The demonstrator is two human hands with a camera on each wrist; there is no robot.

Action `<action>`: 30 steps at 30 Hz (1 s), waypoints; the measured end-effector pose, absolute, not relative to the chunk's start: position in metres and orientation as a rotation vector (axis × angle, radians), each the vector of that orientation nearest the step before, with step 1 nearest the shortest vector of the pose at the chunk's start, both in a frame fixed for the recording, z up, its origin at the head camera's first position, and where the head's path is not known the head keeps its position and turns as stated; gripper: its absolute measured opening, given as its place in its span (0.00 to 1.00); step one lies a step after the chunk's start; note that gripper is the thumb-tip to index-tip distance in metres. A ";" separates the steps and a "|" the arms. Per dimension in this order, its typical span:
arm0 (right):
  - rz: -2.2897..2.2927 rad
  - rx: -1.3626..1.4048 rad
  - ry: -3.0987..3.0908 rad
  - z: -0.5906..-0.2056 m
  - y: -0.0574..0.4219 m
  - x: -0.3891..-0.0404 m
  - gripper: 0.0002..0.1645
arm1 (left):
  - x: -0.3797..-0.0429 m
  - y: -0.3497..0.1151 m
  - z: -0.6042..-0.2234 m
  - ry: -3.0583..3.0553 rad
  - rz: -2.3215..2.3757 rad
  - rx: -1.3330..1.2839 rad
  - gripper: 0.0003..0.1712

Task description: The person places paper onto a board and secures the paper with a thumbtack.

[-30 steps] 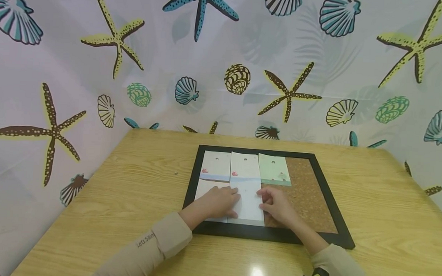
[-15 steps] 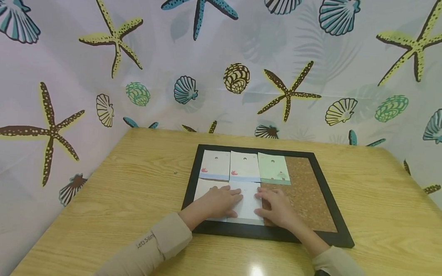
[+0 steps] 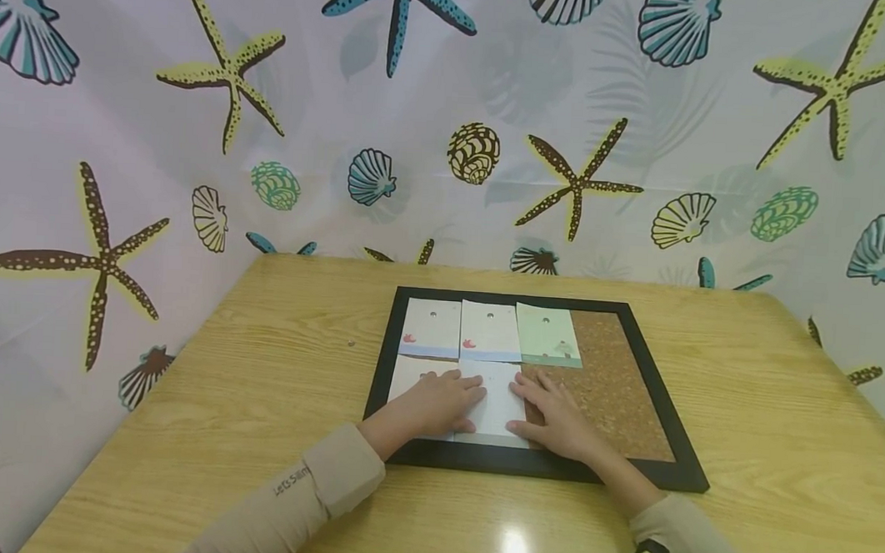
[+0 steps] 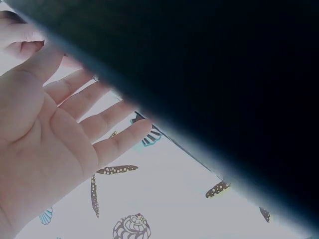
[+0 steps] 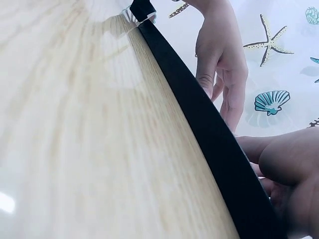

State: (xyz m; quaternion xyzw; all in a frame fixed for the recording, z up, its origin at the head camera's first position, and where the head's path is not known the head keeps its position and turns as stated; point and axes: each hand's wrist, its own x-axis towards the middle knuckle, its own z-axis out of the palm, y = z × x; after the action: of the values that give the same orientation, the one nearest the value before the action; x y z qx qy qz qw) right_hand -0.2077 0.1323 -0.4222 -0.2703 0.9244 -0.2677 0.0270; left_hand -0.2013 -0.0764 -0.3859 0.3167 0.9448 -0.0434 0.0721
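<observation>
A white note sheet [image 3: 497, 417] lies on the cork board [image 3: 624, 386], in the lower row's middle. My left hand [image 3: 439, 403] rests on its left part, fingers extended, also covering much of another white sheet [image 3: 407, 375] at the lower left. My right hand [image 3: 555, 418] lies at its right edge, fingers spread, thumb and fingertips on the paper. In the left wrist view, the left palm [image 4: 55, 134] shows with fingers loosely straight. The right wrist view has the left hand [image 5: 224, 59] beyond the black frame and part of the right hand [image 5: 289, 174] close by.
Along the board's top hang two white sheets with red prints [image 3: 430, 330] [image 3: 490, 333] and a green sheet [image 3: 548, 336], each with a small round tack. A black frame [image 3: 689, 440] borders the cork. The wooden table [image 3: 296, 344] meets a patterned curtain [image 3: 419, 142] behind.
My right hand has gone from pinching the sheet's right edge to lying on it with spread fingers. The sheet now lies flat just below the upper row. My left hand has barely moved.
</observation>
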 end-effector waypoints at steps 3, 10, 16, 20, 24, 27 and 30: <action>-0.844 -0.839 2.852 -0.423 0.133 -0.207 0.36 | -0.201 -0.075 -0.385 2.831 -0.139 0.944 0.31; -0.866 -0.823 2.853 -0.425 0.134 -0.206 0.36 | -0.208 -0.081 -0.380 2.815 -0.047 0.920 0.30; -0.839 -0.823 2.858 -0.427 0.133 -0.207 0.36 | -0.218 -0.106 -0.370 2.974 0.022 0.871 0.22; -0.843 -0.818 2.851 -0.426 0.133 -0.208 0.36 | -0.224 -0.125 -0.362 3.079 0.010 0.779 0.16; -0.850 -0.805 2.850 -0.424 0.133 -0.208 0.37 | -0.231 -0.143 -0.359 3.129 0.022 0.610 0.13; -0.853 -0.801 2.854 -0.423 0.133 -0.208 0.37 | -0.236 -0.156 -0.363 3.143 -0.001 0.515 0.10; -0.855 -0.804 2.858 -0.424 0.134 -0.207 0.37 | -0.241 -0.165 -0.369 3.164 0.007 0.445 0.08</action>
State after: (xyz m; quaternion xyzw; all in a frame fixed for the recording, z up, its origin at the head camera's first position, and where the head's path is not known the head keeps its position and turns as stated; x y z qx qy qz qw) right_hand -0.2072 0.1337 -0.4235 -0.2601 0.9247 -0.2767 0.0261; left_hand -0.2407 -0.1652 -0.3686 0.1391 0.9899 0.0021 -0.0267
